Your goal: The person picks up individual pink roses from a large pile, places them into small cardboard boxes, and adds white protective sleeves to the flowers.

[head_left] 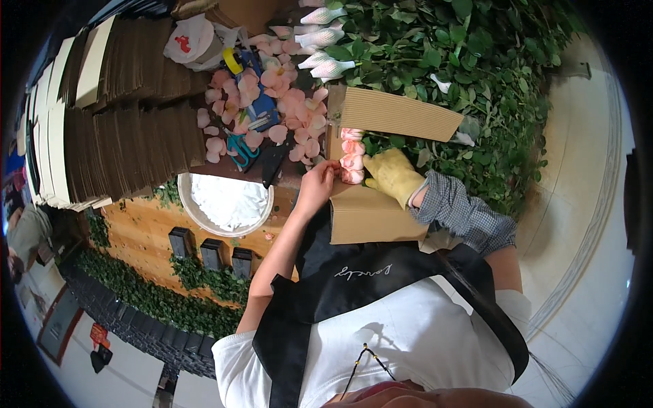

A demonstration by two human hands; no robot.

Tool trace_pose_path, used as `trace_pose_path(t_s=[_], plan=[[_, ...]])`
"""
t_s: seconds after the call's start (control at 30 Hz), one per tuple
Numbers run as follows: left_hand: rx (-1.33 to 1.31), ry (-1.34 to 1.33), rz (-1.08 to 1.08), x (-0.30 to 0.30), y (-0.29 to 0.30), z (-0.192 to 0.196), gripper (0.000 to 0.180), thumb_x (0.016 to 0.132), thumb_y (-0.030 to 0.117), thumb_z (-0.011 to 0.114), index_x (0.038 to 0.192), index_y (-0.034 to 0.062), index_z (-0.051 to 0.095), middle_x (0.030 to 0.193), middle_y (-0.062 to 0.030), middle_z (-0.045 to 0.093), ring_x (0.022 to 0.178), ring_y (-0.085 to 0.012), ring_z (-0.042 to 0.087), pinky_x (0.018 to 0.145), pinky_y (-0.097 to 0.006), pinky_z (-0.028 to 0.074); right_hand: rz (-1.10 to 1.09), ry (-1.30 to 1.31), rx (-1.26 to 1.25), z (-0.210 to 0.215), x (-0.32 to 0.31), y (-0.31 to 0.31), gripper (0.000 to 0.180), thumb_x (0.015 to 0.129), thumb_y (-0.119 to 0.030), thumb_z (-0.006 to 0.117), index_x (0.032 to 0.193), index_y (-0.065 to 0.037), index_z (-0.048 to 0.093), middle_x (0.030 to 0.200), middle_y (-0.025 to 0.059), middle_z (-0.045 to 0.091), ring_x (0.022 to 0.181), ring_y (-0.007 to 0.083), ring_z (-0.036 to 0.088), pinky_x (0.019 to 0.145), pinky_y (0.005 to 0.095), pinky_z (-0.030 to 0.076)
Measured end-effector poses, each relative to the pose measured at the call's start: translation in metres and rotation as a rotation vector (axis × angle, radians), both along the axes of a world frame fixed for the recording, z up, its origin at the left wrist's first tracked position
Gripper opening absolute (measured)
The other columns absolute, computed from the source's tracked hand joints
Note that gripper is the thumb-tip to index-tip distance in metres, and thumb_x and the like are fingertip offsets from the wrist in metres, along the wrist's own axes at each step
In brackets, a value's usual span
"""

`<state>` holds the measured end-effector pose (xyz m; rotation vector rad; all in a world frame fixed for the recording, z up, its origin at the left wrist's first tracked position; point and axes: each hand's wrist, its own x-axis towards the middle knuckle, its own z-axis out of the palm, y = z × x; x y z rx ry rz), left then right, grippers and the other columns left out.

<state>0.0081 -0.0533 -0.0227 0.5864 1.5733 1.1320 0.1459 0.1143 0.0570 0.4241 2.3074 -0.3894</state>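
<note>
Seen from above, a row of pink rose heads [352, 156] is laid along the edge of a sheet of brown corrugated cardboard [371, 214] just right of the centre of the frame. The left hand [317, 187], bare, is curled at the lower end of the row, its fingertips touching the lowest rose head; whether anything is pinched between the fingers cannot be told. The right hand [394, 175], covered by a yellow work glove, is laid flat on the cardboard just beside the roses, its fingers spread and closed on nothing, with a checked sleeve [462, 214] behind it. A second piece of corrugated cardboard [401, 113] is folded over the upper end of the row. To the right and above, a mass of green leafy rose stems [476, 75] fills the frame, and several netted white rosebuds [325, 34] are seen at the top centre. In the upper middle, the desk [224, 171] is strewn with loose pink petals [292, 109], among which teal-handled scissors [239, 148] and a yellow tape roll [233, 61] are found. Stacks of brown cardboard sheets [129, 122] occupy the upper left. A white bucket [228, 202] is seen below the desk edge, left of centre.
</note>
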Motion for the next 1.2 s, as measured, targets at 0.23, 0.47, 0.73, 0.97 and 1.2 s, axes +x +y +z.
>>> trace_pose_path(t_s=[0.23, 0.47, 0.73, 0.97, 1.2], plan=[[-0.056, 0.323, -0.187, -0.015, 0.017, 0.035, 0.017, 0.096, 0.011, 0.063, 0.109, -0.0003, 0.066, 0.095, -0.0157, 0.072, 0.090, -0.0309, 0.072, 0.079, -0.037, 0.055, -0.116, 0.260, -0.060, -0.005, 0.011, 0.003, 0.038, 0.083, -0.039, 0.075, 0.098, -0.006, 0.065, 0.087, 0.0129, 0.072, 0.083, 0.0323, 0.071, 0.068, 0.0442, 0.057], [0.541, 1.078, -0.692, -0.036, 0.047, 0.036, 0.035, 0.081, 0.026, 0.076, 0.111, 0.0093, 0.067, 0.091, -0.0093, 0.060, 0.080, -0.0280, 0.062, 0.072, -0.039, 0.048, -0.113, 0.267, -0.091, -0.009, 0.012, 0.012, 0.031, 0.090, -0.038, 0.066, 0.096, -0.008, 0.067, 0.088, 0.0119, 0.073, 0.081, 0.0332, 0.071, 0.069, 0.0457, 0.057], [0.564, 1.142, -0.750, -0.030, 0.047, 0.035, 0.029, 0.086, 0.032, 0.073, 0.104, 0.0103, 0.070, 0.103, -0.0052, 0.057, 0.094, -0.0236, 0.057, 0.080, -0.038, 0.043, -0.075, 0.496, 0.219, -0.016, -0.002, 0.004, 0.016, 0.086, -0.024, 0.063, 0.091, -0.010, 0.068, 0.074, 0.0103, 0.071, 0.070, 0.0308, 0.071, 0.066, 0.0443, 0.056], [0.444, 1.075, -0.675, -0.032, 0.033, 0.034, 0.028, 0.083, 0.031, 0.075, 0.101, 0.0097, 0.072, 0.117, -0.0065, 0.062, 0.076, -0.0218, 0.068, 0.072, -0.035, 0.055, -0.031, 0.013, 0.228, -0.071, 0.004, 0.016, 0.028, 0.092, -0.031, 0.063, 0.107, -0.008, 0.070, 0.098, 0.0103, 0.073, 0.081, 0.0279, 0.072, 0.071, 0.0451, 0.055], [0.215, 0.651, 0.023, -0.027, 0.056, 0.019, 0.034, 0.083, 0.016, 0.077, 0.112, 0.0005, 0.067, 0.125, -0.0187, 0.056, 0.107, -0.0376, 0.058, 0.093, -0.043, 0.049, -0.294, 0.272, 0.205, -0.015, 0.009, 0.018, 0.047, 0.094, -0.044, 0.062, 0.128, -0.012, 0.063, 0.101, 0.0117, 0.071, 0.091, 0.0302, 0.068, 0.075, 0.0451, 0.052]])
